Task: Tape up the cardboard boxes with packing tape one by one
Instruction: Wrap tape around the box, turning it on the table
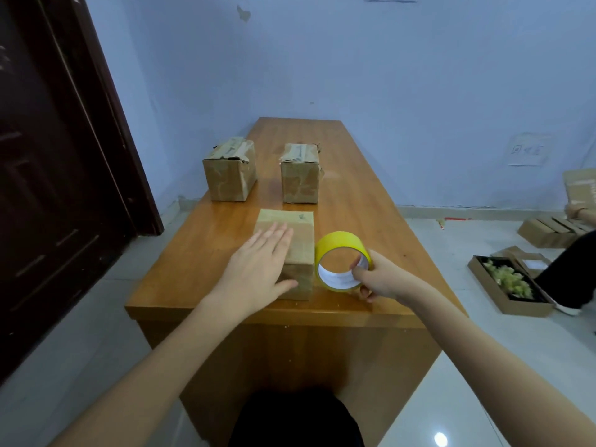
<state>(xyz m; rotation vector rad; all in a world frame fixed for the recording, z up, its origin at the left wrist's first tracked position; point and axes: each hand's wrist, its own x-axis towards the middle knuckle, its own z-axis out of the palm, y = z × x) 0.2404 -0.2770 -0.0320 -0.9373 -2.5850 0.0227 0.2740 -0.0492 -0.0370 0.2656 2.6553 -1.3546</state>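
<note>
Pretty plain room: pale blue walls [387, 66] with some chipped paint and a paper sheet [529, 149] stuck up on the right. Dark brown door [48, 162] on the left, light tiled floor [483, 366] catching a glare spot, and a long orange-brown wooden tabletop [354, 201] running toward the far wall.

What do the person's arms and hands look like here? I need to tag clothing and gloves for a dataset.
Both arms are bare as far as the view shows: no sleeves in sight. The left hand and the right hand wear no gloves, and no rings, watch or bracelet are visible. No markings show on either forearm.
</note>
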